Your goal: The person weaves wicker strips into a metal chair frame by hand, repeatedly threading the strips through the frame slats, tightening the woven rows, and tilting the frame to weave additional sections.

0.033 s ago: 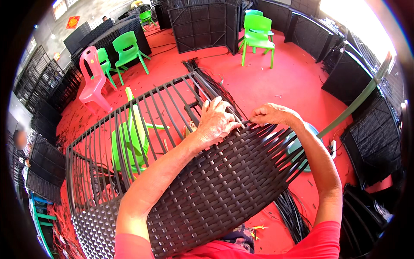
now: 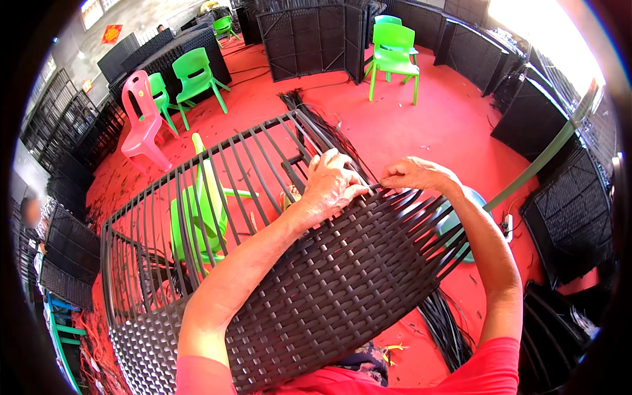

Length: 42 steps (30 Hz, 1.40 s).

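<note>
Across my lap lies a dark brown woven panel point(image 2: 329, 270), its weave tight on the near side and its long bare strips point(image 2: 217, 158) running out to the far frame rail. My left hand point(image 2: 331, 184) is closed over the panel's right-hand edge, thumb and fingertips pressed together on a dark strip there. Just right of it, my right hand point(image 2: 418, 176) pinches a dark strip at the same edge; its fingertips hide the strip's end. Loose strip ends point(image 2: 438, 243) fan out below my right wrist.
A green chair point(image 2: 197, 220) stands behind the bare strips. Bundles of dark strips point(image 2: 444, 329) lie on the red floor point(image 2: 447, 125). A pale blue-green round stool point(image 2: 471, 217) is beside my right forearm. A pink chair point(image 2: 145, 125), green chairs point(image 2: 394, 56) and dark woven panels point(image 2: 309, 39) stand farther off.
</note>
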Each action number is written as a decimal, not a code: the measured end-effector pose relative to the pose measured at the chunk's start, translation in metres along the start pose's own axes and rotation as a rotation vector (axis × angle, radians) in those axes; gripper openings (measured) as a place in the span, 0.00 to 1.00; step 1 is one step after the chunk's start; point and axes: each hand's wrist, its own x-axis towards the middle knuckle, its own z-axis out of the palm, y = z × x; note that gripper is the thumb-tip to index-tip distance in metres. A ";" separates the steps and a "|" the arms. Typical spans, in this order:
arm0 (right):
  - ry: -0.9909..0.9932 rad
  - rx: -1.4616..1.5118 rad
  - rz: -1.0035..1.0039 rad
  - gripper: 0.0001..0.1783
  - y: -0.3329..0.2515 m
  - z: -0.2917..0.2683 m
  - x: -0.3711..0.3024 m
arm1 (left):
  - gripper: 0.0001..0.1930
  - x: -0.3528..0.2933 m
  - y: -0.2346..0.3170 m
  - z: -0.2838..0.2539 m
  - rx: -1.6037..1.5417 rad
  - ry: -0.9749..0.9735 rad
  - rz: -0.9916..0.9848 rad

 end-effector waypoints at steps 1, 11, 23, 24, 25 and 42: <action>0.053 -0.202 -0.045 0.13 -0.002 -0.002 0.000 | 0.11 -0.002 0.000 0.000 0.002 0.003 -0.001; 0.668 -0.647 -0.402 0.08 -0.128 0.008 -0.044 | 0.09 -0.049 -0.018 -0.019 -0.112 0.193 -0.108; 0.338 0.181 -0.094 0.16 -0.066 0.062 0.002 | 0.18 -0.054 -0.015 -0.026 -0.327 0.010 -0.210; 0.349 0.272 -0.042 0.15 -0.067 0.061 0.000 | 0.17 -0.054 -0.018 -0.024 -0.347 0.000 -0.202; 0.345 0.269 -0.042 0.15 -0.061 0.060 0.001 | 0.17 -0.056 -0.023 -0.015 -0.349 0.003 -0.206; 0.739 0.333 -0.090 0.12 -0.065 0.066 -0.002 | 0.09 -0.049 -0.043 0.011 -0.495 0.132 -0.223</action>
